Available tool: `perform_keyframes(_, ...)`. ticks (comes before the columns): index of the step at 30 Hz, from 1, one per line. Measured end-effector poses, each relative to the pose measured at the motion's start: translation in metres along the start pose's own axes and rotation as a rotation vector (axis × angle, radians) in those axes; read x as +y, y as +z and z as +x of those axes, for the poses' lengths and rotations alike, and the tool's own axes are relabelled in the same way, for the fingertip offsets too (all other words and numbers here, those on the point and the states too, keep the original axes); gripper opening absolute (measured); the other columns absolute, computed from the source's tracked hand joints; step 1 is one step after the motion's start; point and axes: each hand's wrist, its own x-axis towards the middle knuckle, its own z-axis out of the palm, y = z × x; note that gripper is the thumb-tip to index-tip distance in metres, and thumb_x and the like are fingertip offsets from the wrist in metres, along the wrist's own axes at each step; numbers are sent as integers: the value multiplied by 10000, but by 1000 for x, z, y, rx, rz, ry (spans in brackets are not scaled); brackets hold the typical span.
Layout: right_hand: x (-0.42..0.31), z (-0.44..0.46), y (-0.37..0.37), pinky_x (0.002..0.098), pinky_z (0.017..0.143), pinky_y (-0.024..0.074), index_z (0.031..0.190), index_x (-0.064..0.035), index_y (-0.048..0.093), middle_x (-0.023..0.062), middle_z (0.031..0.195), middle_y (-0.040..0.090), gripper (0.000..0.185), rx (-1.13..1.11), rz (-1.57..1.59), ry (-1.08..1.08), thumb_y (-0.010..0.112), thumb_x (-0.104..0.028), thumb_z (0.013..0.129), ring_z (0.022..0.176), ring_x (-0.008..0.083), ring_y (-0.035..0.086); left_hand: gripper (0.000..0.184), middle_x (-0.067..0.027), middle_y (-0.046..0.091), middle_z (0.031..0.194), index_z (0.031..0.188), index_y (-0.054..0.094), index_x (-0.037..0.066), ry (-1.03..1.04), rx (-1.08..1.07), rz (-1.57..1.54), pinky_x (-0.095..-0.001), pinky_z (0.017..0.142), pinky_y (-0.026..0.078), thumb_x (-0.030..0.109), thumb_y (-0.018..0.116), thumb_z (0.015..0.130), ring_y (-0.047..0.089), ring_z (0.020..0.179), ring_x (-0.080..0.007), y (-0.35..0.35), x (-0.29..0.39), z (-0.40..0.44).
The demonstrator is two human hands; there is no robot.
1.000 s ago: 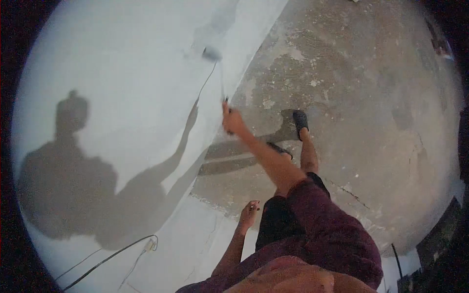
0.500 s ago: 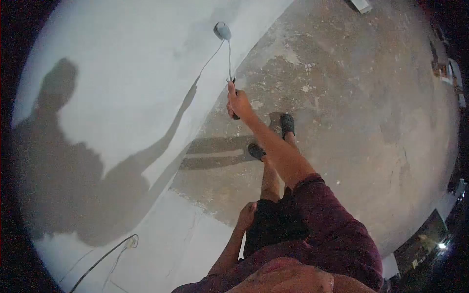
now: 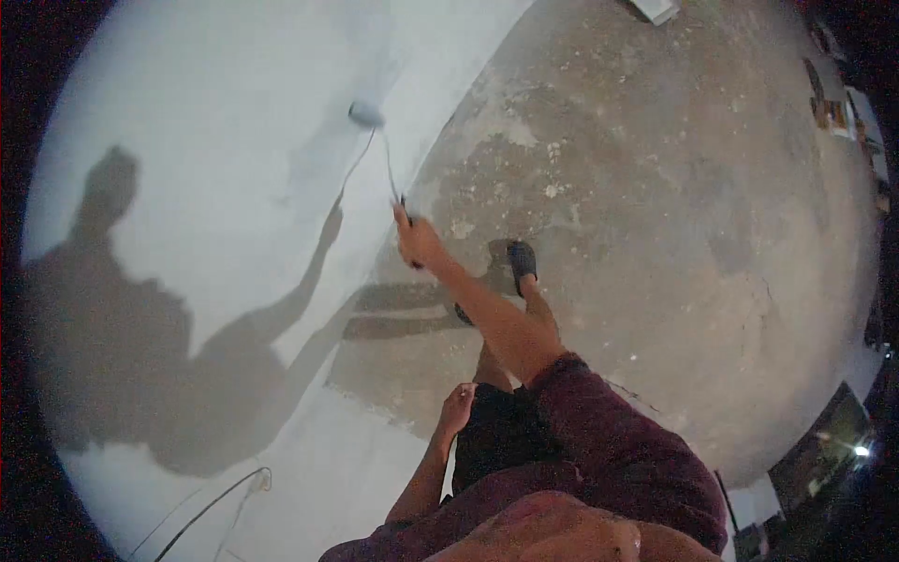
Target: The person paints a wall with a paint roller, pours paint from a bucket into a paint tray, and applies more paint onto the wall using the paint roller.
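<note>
My right hand [image 3: 418,241] is closed around the dark handle of a paint roller [image 3: 366,115]. The roller's thin wire frame reaches up from my fist to its small, pale grey-blue head. That head is at the white wall [image 3: 234,140], slightly blurred, with a greyer damp-looking patch around it. Low beside my dark shorts, my left hand [image 3: 457,408] hangs with its fingers curled in; nothing shows in it.
A worn, stained concrete floor [image 3: 637,215] meets the wall along a slanting edge. My shadow [image 3: 122,328] falls on the wall. A dark cable [image 3: 211,506] loops at lower left. One dark shoe [image 3: 522,256] shows below my arm. A white object [image 3: 655,9] lies at the top.
The roller and my right hand have moved left and down in view, and the roller head has tilted flatter. My left hand stays near the shorts. The whole view has shifted slightly.
</note>
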Motion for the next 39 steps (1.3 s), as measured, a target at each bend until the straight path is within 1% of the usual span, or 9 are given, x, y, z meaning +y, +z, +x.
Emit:
perform_keyframes(2,-7,-27,-20,358,434,435,742,-23,509,52,504,462,679,-152,-21,30,311,-645,932,400,173,473,508,-155,615,1127,1170,573,25,396,74,117,-364,837,496,462,391,988,618,998,-260,0,18,13)
perform_keyframes(8,20,-77,-140,385,622,447,894,-15,542,94,601,519,426,-29,-203,-178,422,-423,914,555,231,541,471,-209,548,1214,1209,551,16,477,78,20,-427,941,457,400,371,1004,543,1131,-340,-45,96,16)
perform_keyframes(11,80,-97,-271,421,834,468,1052,15,584,139,687,582,303,425,-860,-1075,545,-232,879,726,294,622,515,-186,537,1250,1229,541,12,752,380,704,-408,918,477,447,419,982,540,1136,-314,-77,91,62)
perform_keyframes(14,-32,-233,-368,443,769,476,1071,8,563,166,780,625,292,454,-675,-170,500,-243,936,738,342,623,541,-175,551,1237,1214,549,8,537,189,179,-395,895,479,474,442,963,557,1083,-285,-109,185,57)
perform_keyframes(16,-61,-277,-429,423,688,483,1008,3,557,175,762,621,309,765,-647,13,521,-298,944,700,332,622,567,-164,565,1223,1199,558,4,358,99,-138,-383,871,480,502,465,944,574,1029,-255,-110,271,27)
perform_keyframes(24,-151,-391,-550,407,604,468,924,-17,538,129,738,613,257,1586,-421,-229,602,-264,894,686,290,627,593,-116,656,1031,1100,595,-4,588,18,171,-347,730,476,541,420,948,621,841,-204,-100,446,133)
perform_keyframes(26,-130,-386,-582,382,565,466,912,-27,551,89,698,599,263,1235,246,56,614,-281,888,622,221,617,585,-127,656,1019,1087,597,-7,620,-104,160,-354,749,475,532,415,951,625,853,-220,-94,515,139)
perform_keyframes(32,-16,-361,-620,292,480,389,833,-20,588,21,609,502,372,1391,297,338,585,-383,917,536,119,481,537,-122,652,997,1112,576,0,893,-190,412,-341,754,487,499,475,942,641,836,-213,-48,708,225)
perform_keyframes(39,-33,-392,-585,291,414,361,792,-49,564,26,594,473,350,1576,630,193,602,-382,892,433,121,436,518,-126,647,1042,1159,571,31,714,-409,405,-335,797,493,488,533,919,648,905,-231,38,883,221)
